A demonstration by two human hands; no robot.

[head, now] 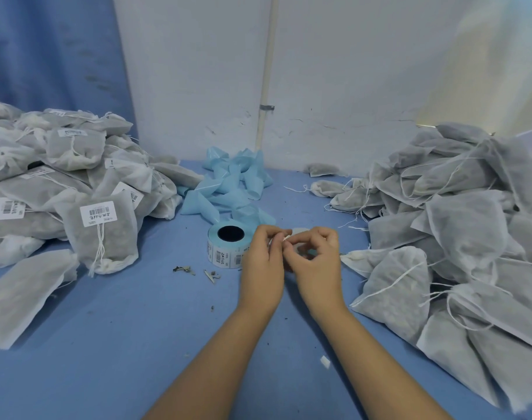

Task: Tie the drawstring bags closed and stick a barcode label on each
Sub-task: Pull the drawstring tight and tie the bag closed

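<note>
— What are the hands doing?

— The left hand [263, 256] and right hand [314, 257] meet fingertip to fingertip just above the worktop [122, 344]. Both have curled fingers, and each pinches a small white label [287, 237] between thumb and forefinger. Something pale curves behind the right knuckles, but I cannot tell what it is.

— And the label roll?

— The label roll [227, 245] lies just beside the left hand, on its far-left side, with its dark core facing up and printed barcodes on its outer wrap. Behind it is a crumpled heap of blue backing strip [228, 189], reaching back towards the wall [198, 71].

— The bags?

— There are two piles, well apart. The labelled bags [99, 228] are stacked on the left, with barcode stickers showing. The unlabelled bags [458, 237] are heaped on the right, with loose strings trailing. A few leaf crumbs [184, 269] lie near the roll.
</note>
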